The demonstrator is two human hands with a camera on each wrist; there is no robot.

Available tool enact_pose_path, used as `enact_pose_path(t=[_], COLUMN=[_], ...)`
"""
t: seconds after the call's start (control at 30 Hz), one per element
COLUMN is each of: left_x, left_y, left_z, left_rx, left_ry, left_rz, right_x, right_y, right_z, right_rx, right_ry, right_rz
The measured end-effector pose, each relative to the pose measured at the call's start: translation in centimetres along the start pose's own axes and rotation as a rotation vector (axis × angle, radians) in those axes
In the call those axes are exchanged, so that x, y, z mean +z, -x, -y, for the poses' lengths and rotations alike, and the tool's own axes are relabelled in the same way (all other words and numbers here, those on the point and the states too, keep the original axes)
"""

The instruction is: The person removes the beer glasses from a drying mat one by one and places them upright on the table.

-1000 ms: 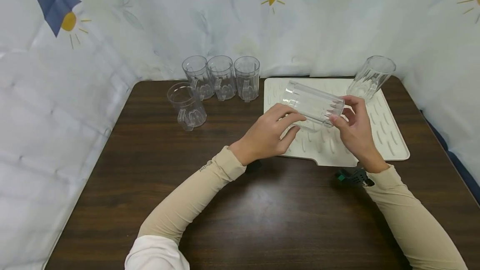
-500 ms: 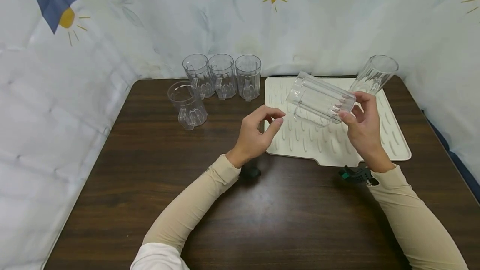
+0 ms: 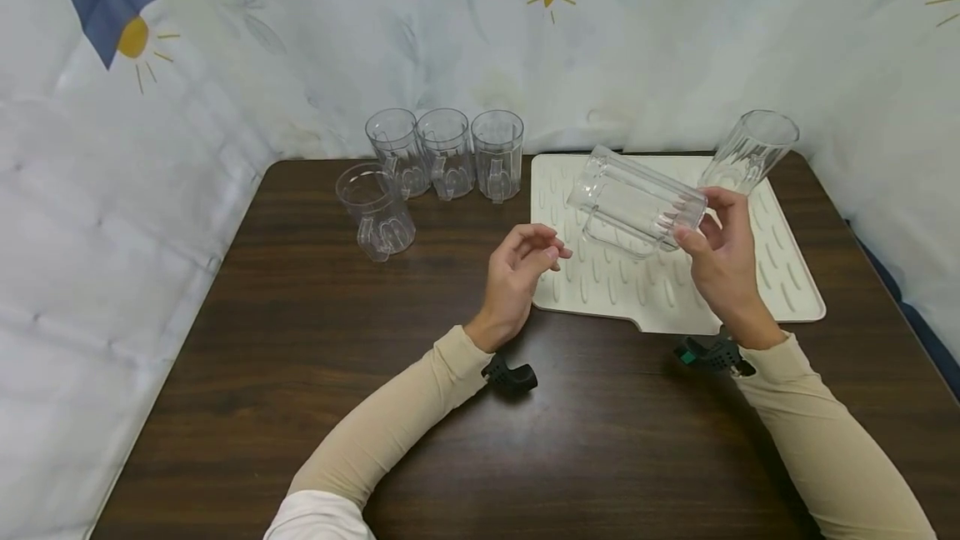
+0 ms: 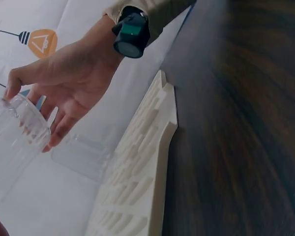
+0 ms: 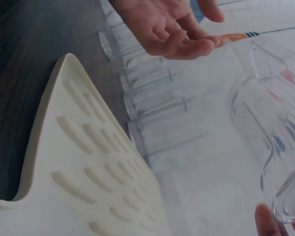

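My right hand (image 3: 727,265) grips a clear handled mug (image 3: 641,202) by one end, fingers and thumb around it. The mug is tipped on its side above the white ridged mat (image 3: 600,290), its handle facing down toward me. In the left wrist view, the fingers of that same right hand (image 4: 81,73) spread over the round end of the mug (image 4: 14,137). My left hand (image 3: 510,282) hovers by the mat's left edge, holding nothing, its fingers loosely bent. From the right wrist view, this left hand (image 5: 169,32) appears apart from the mug (image 5: 280,128).
Another clear glass vessel (image 3: 750,148) stands on the mat's far right corner. Along the table's back edge are three clear mugs (image 3: 395,152), with one more mug (image 3: 378,211) in front of them at left. A patterned white curtain (image 3: 450,32) hangs behind the dark wooden table (image 3: 315,315).
My left hand has come away from the mug and drawn back left, its fingers loosening. The right hand has shifted slightly right with the mug, whose handle has turned more into view.
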State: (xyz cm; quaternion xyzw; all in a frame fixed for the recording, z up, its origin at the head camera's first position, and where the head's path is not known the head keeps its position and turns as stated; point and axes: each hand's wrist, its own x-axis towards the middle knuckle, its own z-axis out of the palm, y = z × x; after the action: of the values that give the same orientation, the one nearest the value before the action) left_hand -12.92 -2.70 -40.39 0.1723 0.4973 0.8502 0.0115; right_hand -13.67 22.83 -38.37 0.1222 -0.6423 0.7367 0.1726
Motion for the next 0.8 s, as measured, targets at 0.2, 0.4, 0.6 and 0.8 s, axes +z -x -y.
enact_pose_path(t=[0.2,0.4,0.6,0.8], left_x=[0.6,1.5,2.2,2.7], left_y=[0.6,0.6,0.5,0.4], left_z=[0.7,1.3,1.4,1.4], left_rx=[-0.114,-0.157,-0.186,-0.192], left_ry=[0.160,0.265,0.348,0.394], left_rz=[0.017,0.008,-0.019,-0.005], right_x=[0.2,0.5,0.9,1.2], right_y=[0.2,0.3,0.4,0.4], right_z=[-0.3,-0.6,-0.9,-1.2], right_rx=[0.009,0.019,0.010,0.011], right_ry=[-0.024,-0.017,-0.005,-0.008], right_rz=[0.001,0.010,0.025,0.030])
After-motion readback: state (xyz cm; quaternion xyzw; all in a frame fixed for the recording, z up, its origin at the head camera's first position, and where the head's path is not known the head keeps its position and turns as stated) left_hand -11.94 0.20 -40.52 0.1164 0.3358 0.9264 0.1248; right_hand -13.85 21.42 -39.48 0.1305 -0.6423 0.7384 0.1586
